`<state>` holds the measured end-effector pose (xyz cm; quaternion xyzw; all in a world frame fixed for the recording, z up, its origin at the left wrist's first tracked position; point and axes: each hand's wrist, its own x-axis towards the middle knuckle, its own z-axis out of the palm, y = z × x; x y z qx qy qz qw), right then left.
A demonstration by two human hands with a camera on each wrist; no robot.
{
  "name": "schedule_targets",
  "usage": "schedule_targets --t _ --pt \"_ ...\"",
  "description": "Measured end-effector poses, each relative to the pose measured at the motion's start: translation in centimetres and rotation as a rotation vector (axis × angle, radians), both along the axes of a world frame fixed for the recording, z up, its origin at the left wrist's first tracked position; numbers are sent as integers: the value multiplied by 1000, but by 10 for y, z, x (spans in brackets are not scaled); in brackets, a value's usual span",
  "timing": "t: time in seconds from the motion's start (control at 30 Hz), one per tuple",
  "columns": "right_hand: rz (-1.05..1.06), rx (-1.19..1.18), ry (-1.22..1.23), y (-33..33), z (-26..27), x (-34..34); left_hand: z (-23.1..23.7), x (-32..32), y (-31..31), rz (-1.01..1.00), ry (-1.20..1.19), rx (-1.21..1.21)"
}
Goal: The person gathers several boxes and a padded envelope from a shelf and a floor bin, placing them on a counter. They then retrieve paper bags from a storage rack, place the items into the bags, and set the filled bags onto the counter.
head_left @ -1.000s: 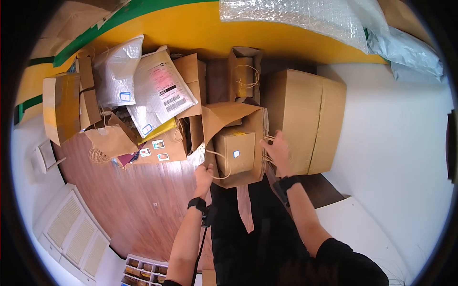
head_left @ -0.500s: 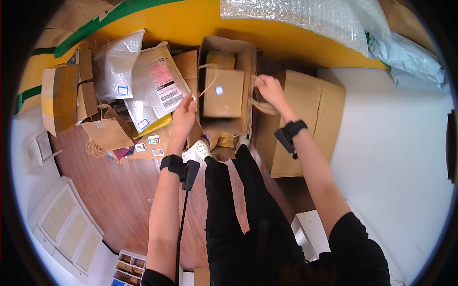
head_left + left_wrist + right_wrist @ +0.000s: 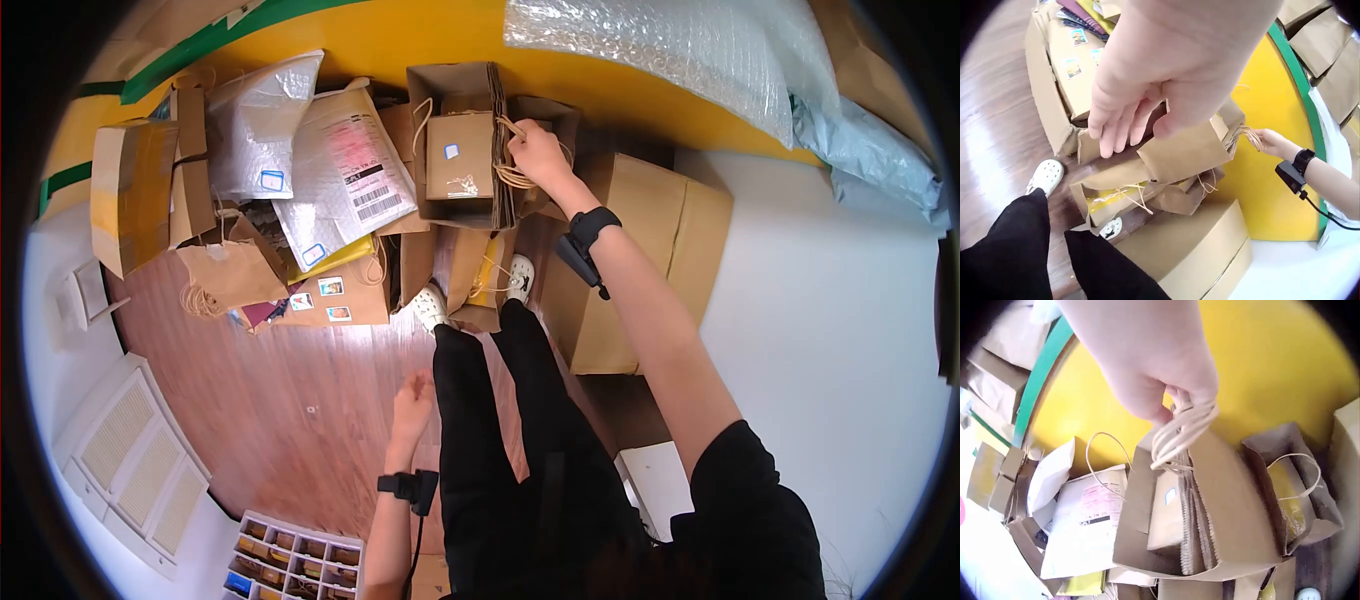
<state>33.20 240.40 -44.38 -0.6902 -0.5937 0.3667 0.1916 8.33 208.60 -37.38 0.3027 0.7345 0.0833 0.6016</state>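
Note:
In the head view a brown paper bag (image 3: pixel 418 200) holds a carton (image 3: pixel 460 165) with a small blue-edged label. My right hand (image 3: pixel 543 158) grips a bunch of twisted paper handles (image 3: pixel 512 175) at the bag's right side; the right wrist view shows the fingers curled round these handles (image 3: pixel 1185 434). My left hand (image 3: pixel 412 408) is away from the bag, over the floor, holding nothing. Its fingers are relaxed in the left wrist view, where the hand (image 3: pixel 1166 81) hangs in front of the bags.
Bubble mailers (image 3: pixel 350 190) and more bags lie on the left. A smaller paper bag (image 3: pixel 470 265) stands between the person's shoes (image 3: pixel 430 307). At the right is a big carton (image 3: pixel 650 250); a yellow wall (image 3: pixel 400 40) runs behind. A sectioned shelf (image 3: pixel 290 555) is at lower left.
The bag with the carton has moved from near the legs toward the wall. My left hand has let go of its handle and drawn back toward the body; my right hand still holds the handles.

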Motion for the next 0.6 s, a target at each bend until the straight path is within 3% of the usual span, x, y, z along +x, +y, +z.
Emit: schedule_targets --t 0.07,0.13,0.27,0.33,0.5,0.6 --pt "5 -34 24 1 0 -2 11 0 -11 -21 -17 -58" --pt "-12 149 -64 1 17 1 21 -2 -18 -19 -36 -77" --pt "-319 149 392 -36 55 18 50 -11 -13 6 -56 -47" --pt "-286 171 407 -80 72 27 63 -20 -12 -17 -50 -3" --pt "-309 -174 399 -220 146 39 93 -62 -26 -93 6 111" --pt "-240 -306 213 -292 176 49 109 -94 -38 -39 -8 234"
